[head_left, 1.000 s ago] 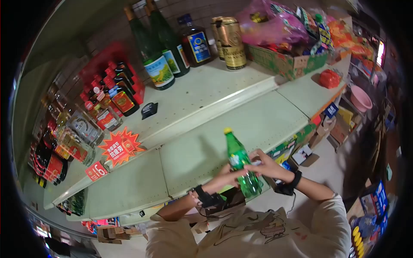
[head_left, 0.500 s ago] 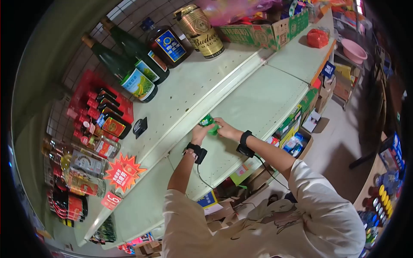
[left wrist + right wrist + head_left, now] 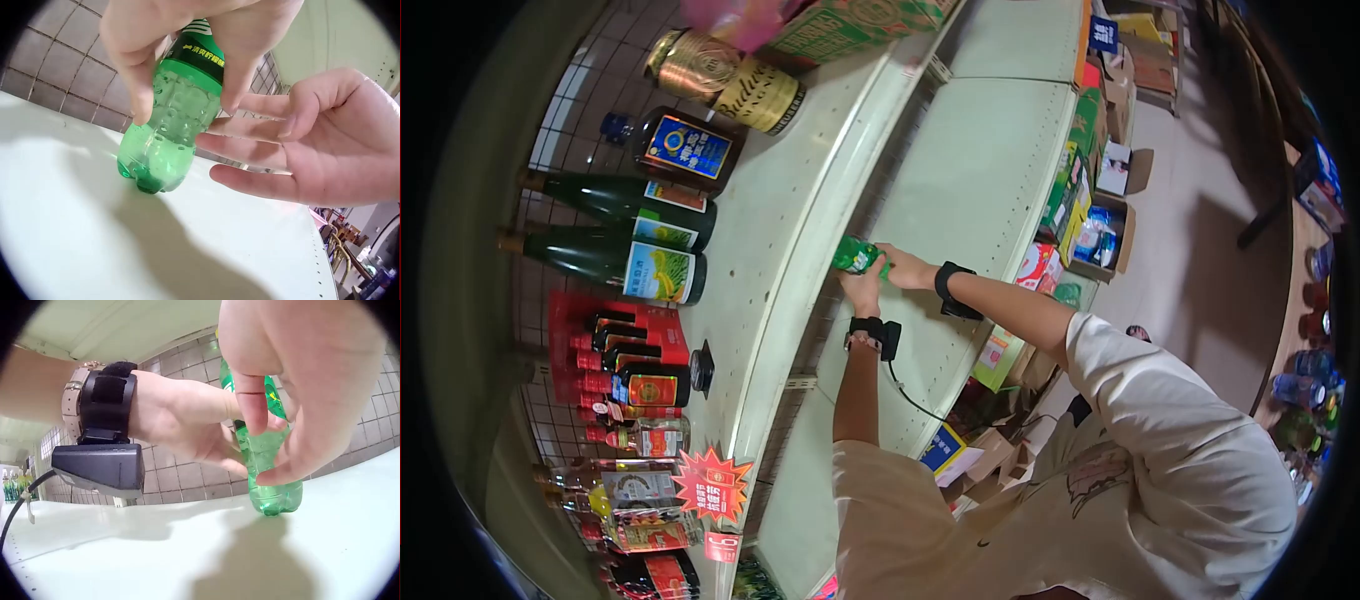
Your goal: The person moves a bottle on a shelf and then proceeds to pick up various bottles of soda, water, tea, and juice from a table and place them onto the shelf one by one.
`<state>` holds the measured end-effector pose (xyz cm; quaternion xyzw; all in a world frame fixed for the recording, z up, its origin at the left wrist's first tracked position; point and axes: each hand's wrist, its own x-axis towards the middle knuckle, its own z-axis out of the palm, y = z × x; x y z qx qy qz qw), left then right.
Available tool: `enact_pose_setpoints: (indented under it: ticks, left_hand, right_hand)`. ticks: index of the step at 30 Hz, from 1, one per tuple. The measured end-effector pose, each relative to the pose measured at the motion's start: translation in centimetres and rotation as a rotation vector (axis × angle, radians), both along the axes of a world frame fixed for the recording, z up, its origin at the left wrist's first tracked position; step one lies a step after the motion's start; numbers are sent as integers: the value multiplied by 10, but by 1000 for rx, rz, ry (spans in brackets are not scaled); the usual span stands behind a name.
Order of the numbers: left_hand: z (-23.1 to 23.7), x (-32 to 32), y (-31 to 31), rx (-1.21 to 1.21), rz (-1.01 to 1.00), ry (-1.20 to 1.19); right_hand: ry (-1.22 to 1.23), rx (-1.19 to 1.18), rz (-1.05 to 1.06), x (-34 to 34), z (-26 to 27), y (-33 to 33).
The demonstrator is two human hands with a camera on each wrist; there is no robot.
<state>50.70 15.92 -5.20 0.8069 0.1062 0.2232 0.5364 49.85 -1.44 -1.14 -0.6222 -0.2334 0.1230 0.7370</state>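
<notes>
A green plastic soft drink bottle reaches in under the upper shelf's edge, its base close over the lower shelf. My left hand grips it by the label, thumb on one side and fingers on the other, as the left wrist view shows. Beside the lower part of the bottle is my right hand; its fingers are fairly straight, with the tips at the bottle's side and the thumb apart from it. In the right wrist view the clear liquid bottle base stands out below both hands.
On the upper shelf stand gold beer cans, a dark liquor bottle, green wine bottles and a red crate of small bottles. A star-shaped sign hangs on its edge. Cartons sit below, right.
Both hands have carried the bottle from in front of the body forward and in under the upper shelf. The head view has turned and moved closer to the shelves. The right hand's fingers now lie looser.
</notes>
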Motion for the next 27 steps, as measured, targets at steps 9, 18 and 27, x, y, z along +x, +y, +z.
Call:
enact_pose_setpoints:
  ticks: [9,18,27]
  left_hand:
    - [13,-17,-26,-290,-29,81]
    - [114,-182,-198,-1074,-246,301]
    - [53,-241,-363,-887,-804,627]
  right_hand:
    - [209,36,-9,-13,-46,-28]
    - [436,-44,-56,-146,-49,-283]
    - [284,-162,-621,-275,-75,-363]
